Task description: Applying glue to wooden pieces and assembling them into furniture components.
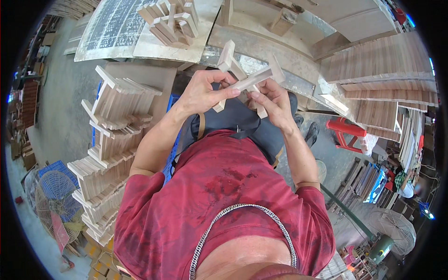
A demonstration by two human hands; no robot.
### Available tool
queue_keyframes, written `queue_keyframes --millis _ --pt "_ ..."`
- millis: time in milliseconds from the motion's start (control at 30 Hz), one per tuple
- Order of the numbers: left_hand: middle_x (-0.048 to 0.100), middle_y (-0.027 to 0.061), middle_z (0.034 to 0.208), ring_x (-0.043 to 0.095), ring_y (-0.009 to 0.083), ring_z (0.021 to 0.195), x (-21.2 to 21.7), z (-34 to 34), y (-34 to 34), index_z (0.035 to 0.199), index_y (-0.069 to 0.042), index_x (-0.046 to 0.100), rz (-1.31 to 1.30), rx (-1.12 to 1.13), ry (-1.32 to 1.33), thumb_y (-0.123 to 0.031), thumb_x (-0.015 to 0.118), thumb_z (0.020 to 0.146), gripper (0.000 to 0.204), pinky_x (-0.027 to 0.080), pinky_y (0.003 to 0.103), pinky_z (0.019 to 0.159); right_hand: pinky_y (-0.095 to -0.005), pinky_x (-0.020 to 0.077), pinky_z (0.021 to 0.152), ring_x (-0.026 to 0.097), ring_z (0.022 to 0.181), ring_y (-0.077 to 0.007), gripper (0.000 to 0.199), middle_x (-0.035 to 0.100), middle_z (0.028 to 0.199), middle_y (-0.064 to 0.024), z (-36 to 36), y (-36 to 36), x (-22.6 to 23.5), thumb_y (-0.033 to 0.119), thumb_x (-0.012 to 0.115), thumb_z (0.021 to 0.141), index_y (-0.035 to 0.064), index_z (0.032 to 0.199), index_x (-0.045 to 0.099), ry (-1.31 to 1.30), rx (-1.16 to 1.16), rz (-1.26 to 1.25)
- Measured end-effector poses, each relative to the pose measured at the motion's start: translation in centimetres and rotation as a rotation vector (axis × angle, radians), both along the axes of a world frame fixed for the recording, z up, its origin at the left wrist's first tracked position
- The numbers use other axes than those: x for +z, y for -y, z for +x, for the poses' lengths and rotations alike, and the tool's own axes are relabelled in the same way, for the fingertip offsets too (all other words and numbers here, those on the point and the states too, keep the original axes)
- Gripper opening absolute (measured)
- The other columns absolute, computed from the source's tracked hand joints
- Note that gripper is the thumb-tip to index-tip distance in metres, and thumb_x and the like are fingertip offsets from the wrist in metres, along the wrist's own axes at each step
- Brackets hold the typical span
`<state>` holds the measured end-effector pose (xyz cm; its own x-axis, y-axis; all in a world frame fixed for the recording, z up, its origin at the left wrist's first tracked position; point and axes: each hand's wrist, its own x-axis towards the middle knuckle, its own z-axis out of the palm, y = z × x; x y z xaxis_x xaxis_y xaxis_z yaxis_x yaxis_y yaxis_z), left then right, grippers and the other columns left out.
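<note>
A small crossed frame of pale wooden strips point(252, 80) is held over my lap, with short blocks on the ends of its pieces. My left hand point(203, 91) is closed on its left side, thumb laid along a strip. On the other side my right hand point(274, 102) pinches it near the crossing, with the thumb pressed on a short leg. Some fingers of both hands are hidden behind the wood. Beyond the frame lies the worktable edge point(298, 86).
To my left stand tall stacks of wooden pieces point(116, 140). A bundle of similar parts point(173, 23) rests on the table's far left. Rows of wooden strips point(378, 60) stand at the right, with a red stool point(346, 133) below. Fans point(58, 200) stand at both sides.
</note>
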<state>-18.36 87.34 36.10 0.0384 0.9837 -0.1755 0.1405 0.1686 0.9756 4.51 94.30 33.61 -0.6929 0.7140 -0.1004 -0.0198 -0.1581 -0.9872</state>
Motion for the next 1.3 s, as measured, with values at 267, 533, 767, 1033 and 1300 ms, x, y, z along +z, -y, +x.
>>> queue_keyframes --millis 267,533,767,1033,1300 --pt "0.070 0.0022 0.081 0.060 0.0065 0.075 -1.3 -1.4 -1.0 0.099 0.001 0.072 0.006 -0.056 0.129 -0.022 0.079 0.083 0.029 0.049 0.024 0.070 -0.0234 0.0459 0.069 0.059 0.082 -0.0075 0.023 0.067 0.092 -0.0045 -0.8 -1.4 -0.4 0.012 0.066 0.094 -0.0016 0.112 0.061 -0.123 0.039 -0.195" --pt "0.069 0.0125 0.108 0.065 0.0169 0.094 -0.4 -0.5 -1.6 0.121 0.003 0.061 0.072 0.055 0.266 -0.014 0.084 0.079 0.051 0.050 0.031 0.086 -0.0250 0.0493 0.069 0.062 0.082 -0.0087 0.023 0.068 0.091 -0.0055 -1.0 -0.6 0.0 0.015 0.069 0.093 -0.0027 0.107 0.064 0.030 0.036 -0.032" --pt "0.073 0.0087 0.094 0.065 0.0111 0.086 1.7 1.3 -0.1 0.110 0.002 0.066 -0.012 0.019 0.033 -0.019 0.081 0.082 0.037 0.052 0.030 0.076 -0.0265 0.0524 0.068 0.065 0.079 -0.0110 0.022 0.071 0.088 -0.0077 -1.6 0.2 4.6 0.015 0.072 0.090 -0.0042 0.100 0.069 0.092 -0.149 0.099" --pt "0.067 0.0058 0.070 0.062 0.0100 0.057 -5.5 1.6 -1.0 0.104 -0.001 0.069 0.065 0.158 0.021 -0.015 0.074 0.087 0.023 0.049 0.028 0.049 -0.0244 0.0458 0.052 0.060 0.064 -0.0082 0.025 0.067 0.076 -0.0069 -3.0 -0.6 1.4 0.019 0.069 0.091 -0.0055 0.095 0.067 0.258 -0.149 0.084" --pt "0.069 0.0080 0.096 0.066 0.0187 0.098 3.4 -1.7 1.8 0.106 -0.001 0.066 0.274 0.141 0.129 -0.006 0.077 0.084 0.025 0.054 0.034 0.082 -0.0347 0.0495 0.093 0.060 0.108 -0.0187 0.048 0.064 0.111 -0.0104 -2.9 -2.7 5.5 0.003 0.063 0.090 -0.0019 0.136 0.051 0.067 0.181 0.547"
